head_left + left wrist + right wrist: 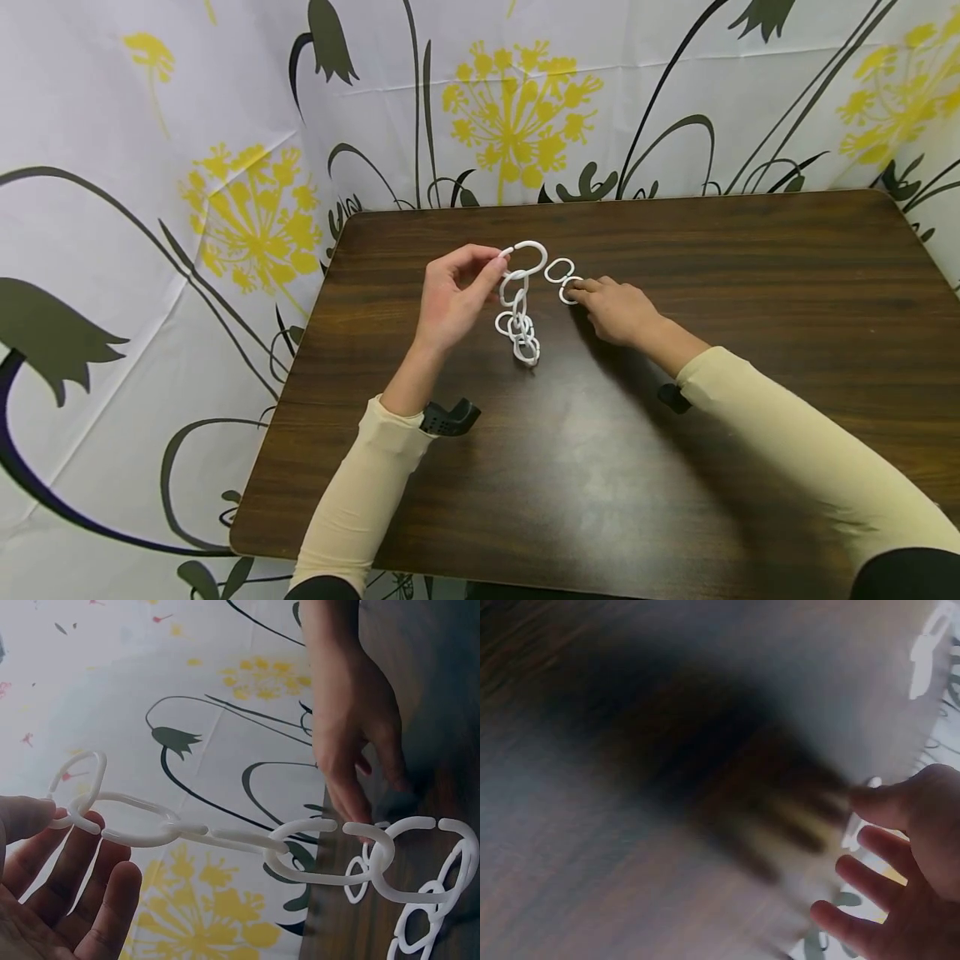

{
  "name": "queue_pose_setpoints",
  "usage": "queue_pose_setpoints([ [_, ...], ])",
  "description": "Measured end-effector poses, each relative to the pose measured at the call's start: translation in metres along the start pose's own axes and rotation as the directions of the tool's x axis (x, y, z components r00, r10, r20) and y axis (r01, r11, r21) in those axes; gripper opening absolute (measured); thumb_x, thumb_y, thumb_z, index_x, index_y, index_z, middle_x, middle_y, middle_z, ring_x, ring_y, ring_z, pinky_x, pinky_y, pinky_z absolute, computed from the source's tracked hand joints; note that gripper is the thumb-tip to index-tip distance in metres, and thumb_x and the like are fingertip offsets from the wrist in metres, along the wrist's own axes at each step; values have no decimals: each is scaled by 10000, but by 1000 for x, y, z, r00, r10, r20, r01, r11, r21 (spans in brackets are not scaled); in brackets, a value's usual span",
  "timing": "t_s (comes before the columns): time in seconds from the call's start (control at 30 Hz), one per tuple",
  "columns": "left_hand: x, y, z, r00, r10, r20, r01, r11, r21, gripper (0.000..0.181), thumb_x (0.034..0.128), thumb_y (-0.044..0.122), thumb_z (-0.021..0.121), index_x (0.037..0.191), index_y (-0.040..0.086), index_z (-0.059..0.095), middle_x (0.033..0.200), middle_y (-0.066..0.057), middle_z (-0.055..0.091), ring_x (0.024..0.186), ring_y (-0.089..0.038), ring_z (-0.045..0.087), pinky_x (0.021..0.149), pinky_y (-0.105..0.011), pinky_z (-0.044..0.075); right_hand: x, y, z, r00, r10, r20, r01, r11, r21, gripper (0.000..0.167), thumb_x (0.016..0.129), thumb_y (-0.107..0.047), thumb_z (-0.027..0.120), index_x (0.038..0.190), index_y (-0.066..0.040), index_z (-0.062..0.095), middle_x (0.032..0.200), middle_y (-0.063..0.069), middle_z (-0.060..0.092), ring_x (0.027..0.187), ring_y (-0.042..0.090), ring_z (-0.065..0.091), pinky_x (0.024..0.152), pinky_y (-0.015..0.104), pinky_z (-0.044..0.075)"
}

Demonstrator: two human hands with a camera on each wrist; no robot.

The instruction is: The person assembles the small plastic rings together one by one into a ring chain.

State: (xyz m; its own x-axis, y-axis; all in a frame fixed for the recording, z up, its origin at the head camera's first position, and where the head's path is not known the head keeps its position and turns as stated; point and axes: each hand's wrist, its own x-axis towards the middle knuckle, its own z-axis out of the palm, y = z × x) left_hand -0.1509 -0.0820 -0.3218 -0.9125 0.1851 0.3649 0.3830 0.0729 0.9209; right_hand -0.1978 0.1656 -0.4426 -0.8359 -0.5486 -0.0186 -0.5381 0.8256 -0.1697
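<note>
A chain of white plastic C-shaped links (522, 315) hangs down toward the table, its lowest links bunched together. My left hand (452, 296) pinches the top link (534, 245) between thumb and fingers. In the left wrist view, the left hand (67, 877) holds the end link (100, 776), and the chain stretches away to the right. Two more white links (559, 260) lie close together on the table, right of the chain. My right hand (618, 310) reaches over the nearer one with its fingertips at the ring. The right wrist view shows its thumb and fingers (870, 883) spread apart.
The dark wood table (750, 275) lies beneath both hands. Behind it and on its left hangs a white cloth (637, 50) with yellow and grey plant prints. Dark wrist devices (450, 418) sit at both cuffs.
</note>
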Motion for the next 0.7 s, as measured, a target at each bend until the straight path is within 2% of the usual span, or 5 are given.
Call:
queue_pose_setpoints([
  [0.17,-1,1,0,1000,8,3,-8,1000,14,133,926,-29,628,981,-144,664,844,-237,643,751,-417,591,554,-250,564,0,7,4,999,2,-41,-2,1000,2,311,871,-22,657,1178,-62,690,1136,136,608,1043,354,580,788,500,540],
  [0.27,0,1,-1,1000,9,3,-9,1000,18,131,927,-30,627,982,-144,664,848,-250,639,752,-422,587,555,-242,560,-1,10,4,997,8,-83,-8,1000,5,164,851,-23,685,980,-111,738,931,86,591,900,330,615,694,488,550],
  [0.37,0,1,0,1000,6,3,-6,1000,19,134,927,-26,628,982,-143,664,847,-242,640,742,-371,598,557,-231,557,-2,12,3,995,7,-104,-7,1000,-3,101,849,-45,701,847,-143,727,851,49,576,814,305,633,626,486,549],
  [0.53,-1,2,0,1000,-8,3,8,1000,22,136,926,-31,627,984,-148,663,852,-250,642,724,-282,604,556,-228,556,-3,13,0,996,10,-88,-12,1000,-11,72,869,-76,690,860,-139,723,860,34,601,806,286,650,612,487,550],
  [0.7,-1,1,-1,1000,-11,3,11,1000,28,135,926,-28,627,984,-143,665,852,-252,644,710,-199,604,554,-218,550,-3,12,-13,995,73,-67,-70,996,54,53,918,-135,652,941,-127,699,894,28,671,817,255,659,638,482,548],
])
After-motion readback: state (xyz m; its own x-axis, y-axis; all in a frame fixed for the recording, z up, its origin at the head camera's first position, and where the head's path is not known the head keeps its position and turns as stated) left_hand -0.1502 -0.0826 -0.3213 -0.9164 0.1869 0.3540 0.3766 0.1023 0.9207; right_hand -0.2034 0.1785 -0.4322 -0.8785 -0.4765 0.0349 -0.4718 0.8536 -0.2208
